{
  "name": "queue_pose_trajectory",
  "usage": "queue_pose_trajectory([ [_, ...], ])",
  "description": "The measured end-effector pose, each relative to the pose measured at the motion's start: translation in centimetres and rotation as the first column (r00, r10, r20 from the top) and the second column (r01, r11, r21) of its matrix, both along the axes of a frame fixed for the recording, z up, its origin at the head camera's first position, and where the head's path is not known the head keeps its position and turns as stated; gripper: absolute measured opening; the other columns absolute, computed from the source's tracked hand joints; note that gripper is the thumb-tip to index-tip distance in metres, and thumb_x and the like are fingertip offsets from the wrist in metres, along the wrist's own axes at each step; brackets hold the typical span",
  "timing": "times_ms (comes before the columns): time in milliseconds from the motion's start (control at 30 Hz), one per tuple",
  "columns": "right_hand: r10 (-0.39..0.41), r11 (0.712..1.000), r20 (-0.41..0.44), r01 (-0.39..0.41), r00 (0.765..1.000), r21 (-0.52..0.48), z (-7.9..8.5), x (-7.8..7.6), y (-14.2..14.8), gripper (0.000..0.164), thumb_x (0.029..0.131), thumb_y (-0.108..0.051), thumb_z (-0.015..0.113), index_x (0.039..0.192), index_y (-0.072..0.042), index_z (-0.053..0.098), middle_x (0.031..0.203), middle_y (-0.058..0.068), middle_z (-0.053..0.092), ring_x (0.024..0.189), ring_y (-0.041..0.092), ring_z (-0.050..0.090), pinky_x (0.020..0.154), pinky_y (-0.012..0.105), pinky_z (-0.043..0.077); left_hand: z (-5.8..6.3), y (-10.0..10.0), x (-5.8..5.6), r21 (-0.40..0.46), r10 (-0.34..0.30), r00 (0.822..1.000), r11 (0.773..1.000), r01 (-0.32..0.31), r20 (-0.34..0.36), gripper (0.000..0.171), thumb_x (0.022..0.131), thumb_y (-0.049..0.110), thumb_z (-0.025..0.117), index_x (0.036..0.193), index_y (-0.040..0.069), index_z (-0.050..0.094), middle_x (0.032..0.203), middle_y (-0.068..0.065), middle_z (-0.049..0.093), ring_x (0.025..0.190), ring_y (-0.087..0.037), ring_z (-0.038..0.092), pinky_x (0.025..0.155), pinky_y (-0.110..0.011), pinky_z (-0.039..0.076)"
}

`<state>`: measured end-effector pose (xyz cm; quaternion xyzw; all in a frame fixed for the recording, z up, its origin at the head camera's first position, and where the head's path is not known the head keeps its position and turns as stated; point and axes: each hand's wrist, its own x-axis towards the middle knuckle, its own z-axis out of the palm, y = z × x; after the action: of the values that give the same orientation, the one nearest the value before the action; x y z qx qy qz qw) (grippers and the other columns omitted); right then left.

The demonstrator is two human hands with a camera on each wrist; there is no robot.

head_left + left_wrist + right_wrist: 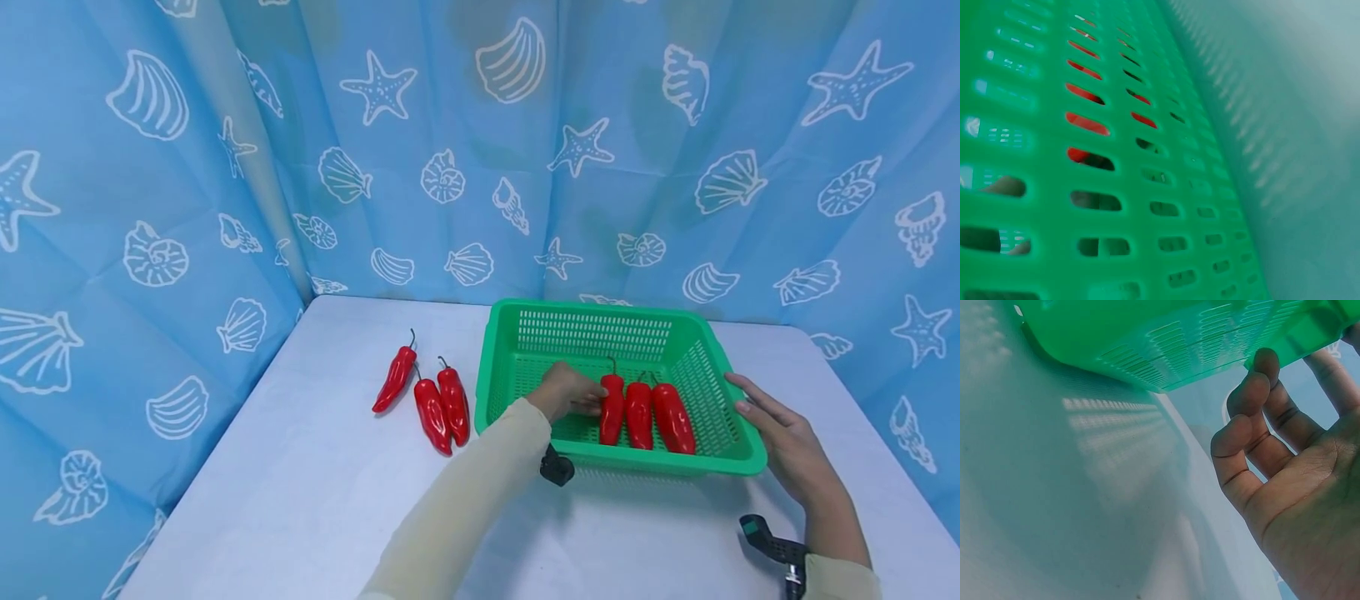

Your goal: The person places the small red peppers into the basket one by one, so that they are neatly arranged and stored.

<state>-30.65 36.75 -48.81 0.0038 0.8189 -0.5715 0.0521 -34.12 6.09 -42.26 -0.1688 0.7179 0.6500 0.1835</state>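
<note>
A green plastic basket point(660, 461) with slotted walls stands toward the right of the table. Inside, three red chili peppers lie side by side, stems toward the back. My left hand point(566, 390) reaches over the front rim and holds the leftmost pepper point(612, 412) from its left side; some fingers are hidden. Next to that one are the middle pepper point(639, 417) and the right pepper point(675, 419). My right hand point(787, 442) grips the basket's right rim, fingers bent under it in the right wrist view. The basket wall point(1050, 144) fills much of the left wrist view, red showing through its slots.
Left of the basket, three more red chili peppers lie on the white table point(300, 492): one apart point(395, 379), two touching point(432, 415). A blue curtain point(450, 108) with white shells and starfish hangs behind and along the sides.
</note>
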Motion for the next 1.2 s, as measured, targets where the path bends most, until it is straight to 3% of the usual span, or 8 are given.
queue_pose_trajectory([
  [300, 0.007, 1.000, -0.005, -0.007, 1.000, -0.001, 0.0, -0.1, -0.2, 0.057, 0.103, -0.046, 0.049, 0.157, -0.039, 0.030, 0.167, -0.004, 0.011, 0.150, 0.039, 0.016, 0.081, 0.007, 0.045, 0.3, -0.2, 0.8, -0.007, -0.031, 1.000, 0.999, 0.031, 0.000, 0.011, 0.088, -0.006, 0.071, 0.091, -0.005, 0.060, 0.090, -0.022, 0.070, 0.094, -0.037, 0.071, 0.084, -0.043, 0.059],
  [633, -0.009, 1.000, 0.002, 0.009, 1.000, 0.021, -0.1, 0.1, -0.3, 0.059, 0.102, -0.050, 0.050, 0.156, -0.040, 0.028, 0.167, 0.008, 0.008, 0.147, 0.047, 0.017, 0.079, 0.009, 0.047, 0.1, -0.7, 1.1, -0.043, -0.019, 1.000, 0.999, 0.019, 0.008, 0.015, 0.089, 0.000, 0.072, 0.087, -0.002, 0.058, 0.089, -0.023, 0.072, 0.093, -0.035, 0.072, 0.084, -0.041, 0.059],
  [833, -0.022, 1.000, 0.005, 0.022, 1.000, 0.012, -0.3, 0.0, -0.3, 0.060, 0.102, -0.050, 0.050, 0.156, -0.040, 0.028, 0.167, 0.008, 0.008, 0.147, 0.046, 0.016, 0.078, 0.007, 0.046, 0.0, -1.0, 1.1, -0.052, -0.018, 1.000, 0.999, 0.017, -0.015, 0.014, 0.089, 0.001, 0.073, 0.083, -0.001, 0.060, 0.088, -0.023, 0.072, 0.091, -0.035, 0.072, 0.082, -0.041, 0.060],
  [1067, -0.026, 0.999, -0.006, 0.026, 1.000, 0.044, -0.3, -0.2, -0.3, 0.060, 0.101, -0.052, 0.050, 0.156, -0.041, 0.029, 0.167, 0.010, 0.009, 0.145, 0.049, 0.019, 0.078, 0.008, 0.046, -0.1, -1.7, 0.7, -0.036, -0.046, 0.998, 0.998, 0.044, -0.037, 0.009, 0.091, 0.001, 0.069, 0.090, -0.007, 0.065, 0.091, -0.024, 0.072, 0.090, -0.033, 0.073, 0.080, -0.040, 0.060],
  [1200, -0.024, 0.998, -0.011, 0.024, 1.000, 0.058, -0.3, -0.1, -0.2, 0.059, 0.102, -0.052, 0.048, 0.156, -0.041, 0.029, 0.167, 0.009, 0.009, 0.145, 0.050, 0.019, 0.077, 0.008, 0.046, -0.2, -2.0, 0.6, -0.019, -0.070, 0.996, 0.997, 0.069, -0.049, 0.017, 0.093, 0.004, 0.068, 0.098, -0.012, 0.070, 0.096, -0.025, 0.072, 0.091, -0.033, 0.073, 0.081, -0.039, 0.060],
])
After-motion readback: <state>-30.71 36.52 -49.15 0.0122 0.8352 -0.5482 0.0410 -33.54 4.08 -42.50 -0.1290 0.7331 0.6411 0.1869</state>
